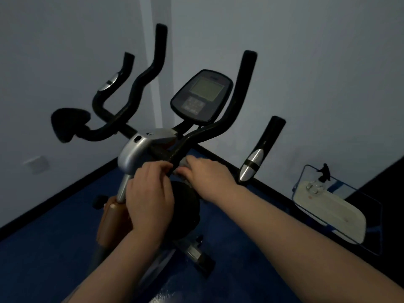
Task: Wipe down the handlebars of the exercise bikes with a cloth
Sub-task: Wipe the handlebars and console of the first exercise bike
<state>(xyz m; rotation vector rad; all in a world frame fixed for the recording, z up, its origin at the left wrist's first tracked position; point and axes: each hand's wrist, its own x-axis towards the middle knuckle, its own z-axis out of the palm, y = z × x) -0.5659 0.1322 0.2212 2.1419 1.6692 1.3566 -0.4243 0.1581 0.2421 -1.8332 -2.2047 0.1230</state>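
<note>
Mostly hidden cloth [184,166], right hand [207,173] covering.

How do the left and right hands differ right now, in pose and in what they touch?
The right hand presses a grey cloth against the black handlebar near its centre; no cloth shows under the left hand. The left hand sits lower and nearer the camera, fingers curled by the silver post, while the right hand lies flatter, reaching in from the right. Both meet at the handlebar's base, below the console.

Black padded handlebars [238,106] rise toward twelve o'clock; a grey cloth [184,166], seemingly bunched, presses their lower bar.
</note>
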